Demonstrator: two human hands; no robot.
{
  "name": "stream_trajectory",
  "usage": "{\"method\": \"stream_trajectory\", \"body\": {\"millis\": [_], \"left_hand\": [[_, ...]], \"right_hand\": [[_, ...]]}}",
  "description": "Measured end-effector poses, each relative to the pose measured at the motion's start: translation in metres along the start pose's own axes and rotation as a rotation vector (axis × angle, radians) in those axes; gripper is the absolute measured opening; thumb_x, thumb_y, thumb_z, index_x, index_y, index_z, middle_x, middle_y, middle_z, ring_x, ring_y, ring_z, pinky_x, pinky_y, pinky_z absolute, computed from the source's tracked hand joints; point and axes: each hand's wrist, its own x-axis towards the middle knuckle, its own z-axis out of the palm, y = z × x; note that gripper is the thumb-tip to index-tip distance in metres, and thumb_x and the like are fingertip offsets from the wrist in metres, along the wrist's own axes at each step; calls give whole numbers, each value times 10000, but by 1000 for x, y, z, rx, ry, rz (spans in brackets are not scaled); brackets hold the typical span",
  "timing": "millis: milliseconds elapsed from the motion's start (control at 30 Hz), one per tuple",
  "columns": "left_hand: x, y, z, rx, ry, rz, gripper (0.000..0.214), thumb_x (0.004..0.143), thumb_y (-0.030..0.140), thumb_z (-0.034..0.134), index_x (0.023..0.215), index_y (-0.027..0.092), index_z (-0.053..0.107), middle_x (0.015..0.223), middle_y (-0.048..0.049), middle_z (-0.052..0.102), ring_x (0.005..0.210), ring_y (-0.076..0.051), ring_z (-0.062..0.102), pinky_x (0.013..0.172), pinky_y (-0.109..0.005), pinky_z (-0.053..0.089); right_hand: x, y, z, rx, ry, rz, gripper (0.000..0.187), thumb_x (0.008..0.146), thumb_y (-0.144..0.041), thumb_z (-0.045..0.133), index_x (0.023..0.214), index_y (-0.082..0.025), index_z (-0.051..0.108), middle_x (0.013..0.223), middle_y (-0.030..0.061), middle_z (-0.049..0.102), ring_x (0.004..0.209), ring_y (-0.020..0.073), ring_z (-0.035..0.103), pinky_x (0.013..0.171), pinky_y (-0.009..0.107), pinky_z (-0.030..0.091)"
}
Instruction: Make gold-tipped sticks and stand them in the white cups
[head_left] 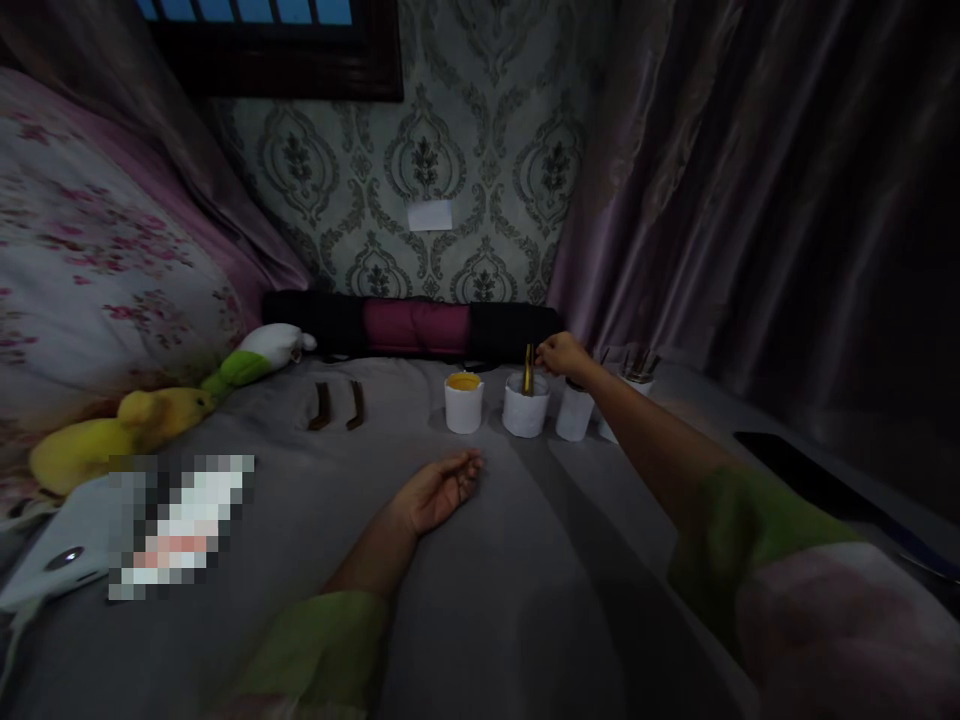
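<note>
My right hand (pixel 564 356) reaches out over a row of white cups, its fingers pinched together at the upper part of a slim, shiny gold-coloured piece (pixel 529 372). That piece stands nearly upright in a short white cup (pixel 525 415); its exact kind is too small to tell. Left of it is another white cup (pixel 463 408) with yellow contents. A taller white cup (pixel 574 415) stands just below my right wrist. My left hand (pixel 442 492) rests on the grey sheet, palm turned up, fingers loosely curled and holding nothing.
Behind my right forearm, a white cup holds several thin dark sticks (pixel 641 365). Two dark bent pieces (pixel 321 407) lie left of the cups. Plush toys (pixel 112 450) and a white device (pixel 82 530) are at left. A black flat object (pixel 795 465) lies right; a black-and-maroon bolster (pixel 416 327) lines the wall.
</note>
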Motion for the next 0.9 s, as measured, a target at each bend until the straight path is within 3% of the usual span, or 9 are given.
{"method": "stream_trajectory", "body": {"millis": [133,267,567,900], "left_hand": [[-1,0,1,-15,-15,8,152,788,51,438,864,31,569,763,-96,598,605,-71,548,558,-159,459],[0,0,1,1,-32,14,150,790,51,432,836,38,574,734,-90,594,575,-67,539,531,-159,444],[2,2,-2,-8,-53,13,130,780,57,456,834,45,574,709,-75,595,601,-74,551,547,-168,424],[2,2,-1,1,-53,25,113,782,58,464,814,51,571,716,-71,599,579,-66,543,532,-162,421]], "right_hand": [[-12,-7,0,66,5,-15,161,806,-181,458,711,-103,563,529,12,571,340,31,427,338,135,292],[-33,-16,2,271,-16,-34,199,833,-212,431,692,-112,531,528,-2,542,322,25,399,314,139,273],[-85,-23,17,482,-55,5,288,810,-372,470,680,-120,525,472,-9,488,345,31,391,318,138,273],[-121,10,70,479,-192,64,269,753,-379,462,634,-144,519,436,-38,450,331,52,386,311,152,260]]}}
